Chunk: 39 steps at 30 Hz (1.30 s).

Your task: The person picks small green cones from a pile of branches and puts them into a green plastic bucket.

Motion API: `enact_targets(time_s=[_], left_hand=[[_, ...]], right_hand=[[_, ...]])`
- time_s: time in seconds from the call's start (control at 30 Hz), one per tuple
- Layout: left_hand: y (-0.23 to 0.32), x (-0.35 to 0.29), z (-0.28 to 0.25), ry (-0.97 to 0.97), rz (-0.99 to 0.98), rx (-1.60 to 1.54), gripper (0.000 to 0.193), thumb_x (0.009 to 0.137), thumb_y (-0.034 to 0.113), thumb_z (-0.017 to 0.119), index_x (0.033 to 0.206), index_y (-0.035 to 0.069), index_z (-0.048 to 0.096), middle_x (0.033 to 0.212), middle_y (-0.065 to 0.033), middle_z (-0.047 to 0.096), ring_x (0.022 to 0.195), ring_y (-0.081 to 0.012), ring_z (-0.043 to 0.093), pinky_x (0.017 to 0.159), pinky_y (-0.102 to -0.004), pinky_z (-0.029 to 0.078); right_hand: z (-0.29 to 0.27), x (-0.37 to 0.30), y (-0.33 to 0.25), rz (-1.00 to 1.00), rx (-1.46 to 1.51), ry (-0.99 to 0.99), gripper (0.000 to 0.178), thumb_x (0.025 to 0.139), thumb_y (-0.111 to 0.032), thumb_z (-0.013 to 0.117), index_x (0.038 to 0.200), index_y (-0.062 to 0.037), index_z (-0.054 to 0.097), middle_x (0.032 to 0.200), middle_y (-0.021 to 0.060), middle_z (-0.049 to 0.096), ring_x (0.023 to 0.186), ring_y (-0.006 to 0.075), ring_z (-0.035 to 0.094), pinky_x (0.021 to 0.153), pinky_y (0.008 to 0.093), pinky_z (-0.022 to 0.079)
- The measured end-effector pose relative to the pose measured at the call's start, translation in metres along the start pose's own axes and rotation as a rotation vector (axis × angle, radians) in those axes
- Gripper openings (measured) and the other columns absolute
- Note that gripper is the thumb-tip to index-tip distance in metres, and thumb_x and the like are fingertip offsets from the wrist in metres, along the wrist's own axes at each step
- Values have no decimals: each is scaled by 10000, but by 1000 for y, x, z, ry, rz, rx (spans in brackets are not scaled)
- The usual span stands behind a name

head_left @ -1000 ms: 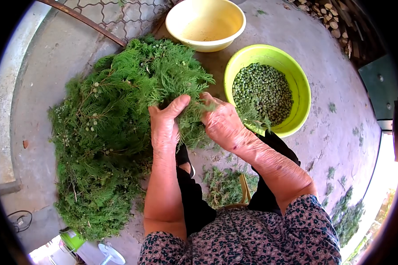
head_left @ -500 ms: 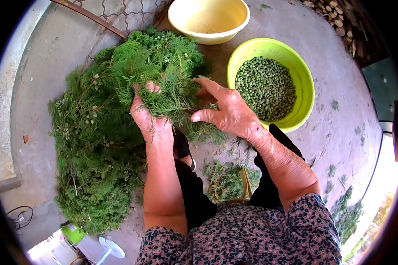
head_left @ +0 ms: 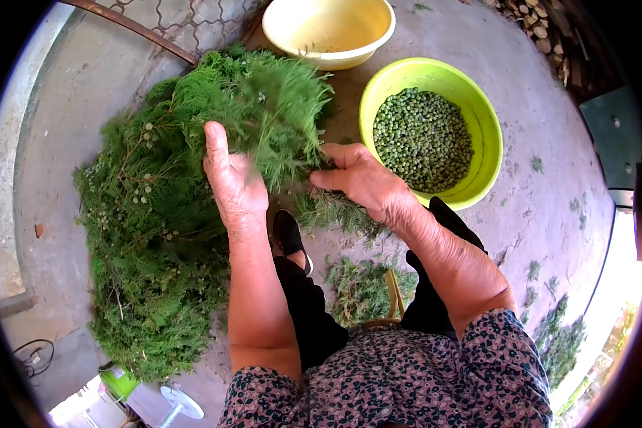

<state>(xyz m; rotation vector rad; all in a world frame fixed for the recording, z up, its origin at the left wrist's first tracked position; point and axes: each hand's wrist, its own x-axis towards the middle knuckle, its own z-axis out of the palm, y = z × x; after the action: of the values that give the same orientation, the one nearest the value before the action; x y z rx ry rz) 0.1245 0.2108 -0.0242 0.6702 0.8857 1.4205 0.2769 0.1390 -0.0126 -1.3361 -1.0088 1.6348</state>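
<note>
A large heap of green conifer branches (head_left: 157, 271), dotted with small pale cones, lies to the left. My right hand (head_left: 367, 184) pinches the stem end of a feathery conifer branch (head_left: 289, 118) between thumb and fingers. Motion smears that branch, which spreads leftward over the top of the heap. My left hand (head_left: 237, 187) is under its foliage with the thumb raised and apart; it looks open, though its fingers are partly hidden and blurred. Just right of my right hand stands a lime-green basin (head_left: 488, 153) holding many small green cones.
A pale yellow basin (head_left: 328, 60) stands at the far side. Cut sprigs (head_left: 364, 289) lie between my feet, and scraps (head_left: 560, 346) are scattered at right. Chopped logs (head_left: 542, 32) are stacked at the far right. A metal rod (head_left: 132, 28) lies at the far left.
My left hand has loosened from the foliage, its thumb now raised. The branch has swung and blurs, its stem still in my right hand. The view has shifted slightly.
</note>
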Motion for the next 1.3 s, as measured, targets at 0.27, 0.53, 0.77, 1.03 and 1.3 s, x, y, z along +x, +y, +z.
enact_targets(time_s=[0.27,0.53,0.77,1.03,1.3], left_hand=[[-6,-7,4,-76,69,394,378,835,323,559,1021,-5,541,1008,-135,566,880,-220,559,828,-355,437],[-20,-21,12,-438,-267,442,191,830,195,582,871,8,597,775,-62,613,650,-146,590,603,-261,467],[-24,-33,25,-394,-273,358,299,796,245,631,974,7,596,760,12,565,632,-66,493,548,-194,387],[-18,-23,18,-303,-452,67,192,818,36,532,990,-50,537,839,-68,578,690,-144,536,608,-268,458],[-9,-10,7,-207,-273,-17,140,848,57,504,968,-12,518,857,-88,582,767,-174,526,724,-301,416]], right_hand=[[-17,13,10,30,733,29,175,838,-103,532,948,33,526,780,132,604,672,216,589,624,335,504],[-32,22,7,-10,796,123,242,869,-159,491,1008,38,495,906,149,585,767,254,575,668,385,500],[-18,20,5,-34,760,200,223,843,-129,550,999,25,511,885,103,581,777,181,564,686,313,490],[-30,14,0,20,294,82,447,863,-385,498,1077,7,532,891,93,597,773,145,537,628,277,442],[-20,19,9,1,12,-40,348,799,-224,606,1031,33,572,840,95,607,691,131,546,550,264,455]])
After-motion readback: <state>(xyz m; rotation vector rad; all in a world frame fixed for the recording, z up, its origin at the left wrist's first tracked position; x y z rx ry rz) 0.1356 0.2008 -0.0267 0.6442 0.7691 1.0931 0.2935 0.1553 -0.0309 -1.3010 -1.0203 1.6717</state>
